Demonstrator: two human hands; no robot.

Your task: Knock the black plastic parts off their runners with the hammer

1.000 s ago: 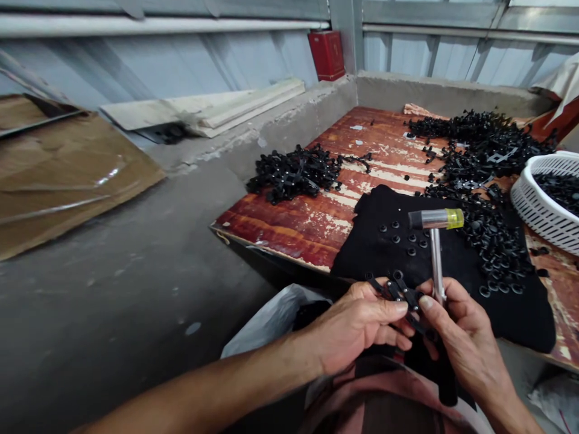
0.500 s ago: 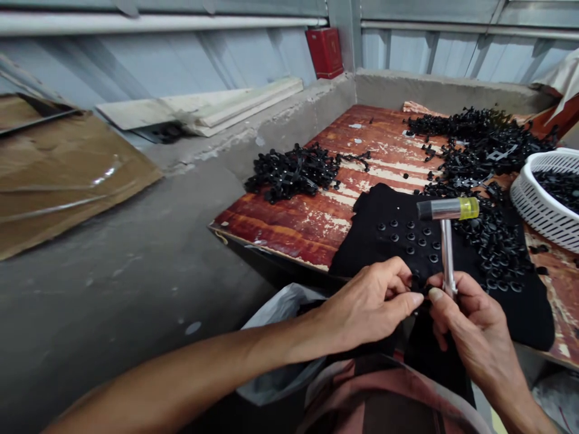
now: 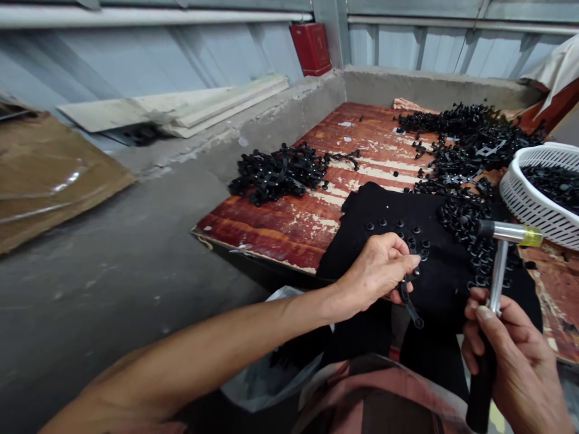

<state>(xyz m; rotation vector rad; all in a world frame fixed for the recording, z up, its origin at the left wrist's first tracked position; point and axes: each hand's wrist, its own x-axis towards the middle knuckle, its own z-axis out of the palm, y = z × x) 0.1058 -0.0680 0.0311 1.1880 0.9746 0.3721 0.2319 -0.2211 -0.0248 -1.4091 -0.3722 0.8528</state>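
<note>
My left hand (image 3: 377, 274) is closed on a black plastic strip (image 3: 412, 308) with a ring at its lower end. It is over the front of a black cloth (image 3: 447, 265), close to several small round black pieces (image 3: 400, 224) set out in rows. Part of the strip is hidden by my fingers. On the right, my right hand (image 3: 520, 349) grips a small hammer (image 3: 499, 271) by its shaft, head up. The hammer has a black face, a yellow face and a black grip. Loose black ring parts (image 3: 470, 226) lie on the cloth near the hammer head.
Piles of black linked parts lie at the left (image 3: 280, 172) and back right (image 3: 474, 132) of the worn red tabletop (image 3: 266, 223). A white basket (image 3: 536, 208) of black pieces stands at right. A plastic bag (image 3: 253, 386) hangs below the table edge.
My right hand has moved right with the hammer, away from my left hand. My left hand has moved forward over the rows of round pieces, and the strip now hangs in clearer sight.
</note>
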